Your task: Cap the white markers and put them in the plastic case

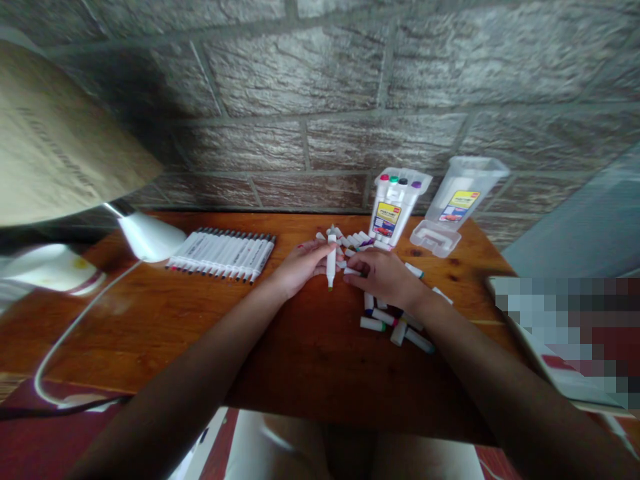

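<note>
My left hand (303, 265) is closed round a white marker (331, 261) held upright above the wooden table (310, 347). My right hand (383, 275) rests palm down on a loose heap of white markers (395, 323), its fingertips pinching one marker (351, 271) near the left hand. A neat row of white markers with dark caps (223, 253) lies to the left of both hands. Behind the hands stands a clear marker case (395, 207) with coloured caps showing.
An open clear case (457, 200) lies at the back right against the brick wall. A white desk lamp (150, 235) and its cable (65, 340) sit at the left, with a cardboard piece above. A book or papers (560, 373) lie at the right table edge.
</note>
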### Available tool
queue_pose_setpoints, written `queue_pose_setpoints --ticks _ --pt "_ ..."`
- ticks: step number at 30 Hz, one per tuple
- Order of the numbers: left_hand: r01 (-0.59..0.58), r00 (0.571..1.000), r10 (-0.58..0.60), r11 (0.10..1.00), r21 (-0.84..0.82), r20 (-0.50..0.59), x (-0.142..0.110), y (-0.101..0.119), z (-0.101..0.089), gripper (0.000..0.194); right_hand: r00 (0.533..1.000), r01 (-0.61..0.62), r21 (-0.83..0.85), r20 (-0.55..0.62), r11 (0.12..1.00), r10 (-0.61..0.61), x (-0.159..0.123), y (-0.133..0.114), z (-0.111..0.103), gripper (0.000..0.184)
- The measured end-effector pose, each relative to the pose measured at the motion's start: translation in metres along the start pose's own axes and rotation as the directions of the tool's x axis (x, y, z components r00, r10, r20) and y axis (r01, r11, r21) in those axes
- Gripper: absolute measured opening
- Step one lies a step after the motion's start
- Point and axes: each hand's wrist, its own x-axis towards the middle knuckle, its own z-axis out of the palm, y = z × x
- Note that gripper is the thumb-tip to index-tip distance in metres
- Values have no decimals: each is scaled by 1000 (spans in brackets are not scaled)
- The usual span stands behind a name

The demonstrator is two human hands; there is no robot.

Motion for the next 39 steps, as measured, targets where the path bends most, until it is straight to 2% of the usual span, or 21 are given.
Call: queue_pose_setpoints --ticks 10,23,30,39 --pt "-10 1000 10 1000 1 -19 -3 3 3 11 999 -46 0 -4 999 46 0 -4 -1 7" --pt "1 1000 -1 1000 -1 4 -1 1 0 14 999 -38 -17 -15 999 38 0 -4 0 8" --pt "21 1000 -21 998 -56 6 -2 4 1 7 1000 -10 -13 -8 1000 9 0 -2 2 6" --pt "-92 992 105 982 -164 75 -8 8 6 21 1000 -19 -26 -5 999 19 0 -2 0 8"
